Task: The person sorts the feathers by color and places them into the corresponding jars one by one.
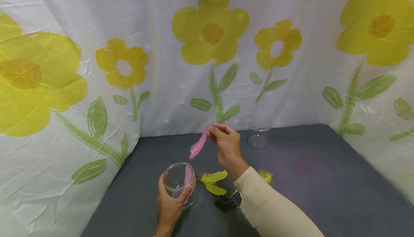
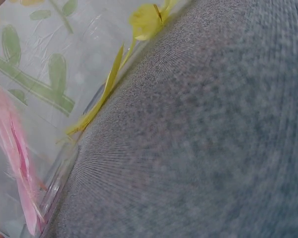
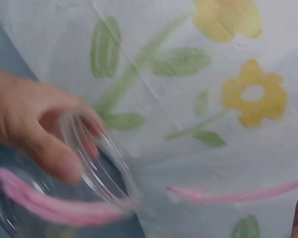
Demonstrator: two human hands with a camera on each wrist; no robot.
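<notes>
My left hand (image 1: 170,205) grips a clear jar (image 1: 174,177) around its side, its open mouth facing up. Inside the jar stands a pink feather (image 1: 188,175), also seen through the wall in the left wrist view. Above and to the right of the jar, my right hand (image 1: 227,143) pinches another pink feather (image 1: 200,144) by one end. The feather's other end hangs down toward the jar mouth, apart from it. In the right wrist view the held feather (image 3: 233,195) stretches sideways, with the jar and left hand (image 3: 39,126) at left.
Yellow feathers (image 1: 216,177) lie on the dark grey table (image 1: 307,194) just right of the jar. One more yellow feather (image 1: 266,176) shows beyond the right sleeve. A second clear jar (image 1: 258,140) stands at the back, near the flower-printed cloth (image 1: 161,86).
</notes>
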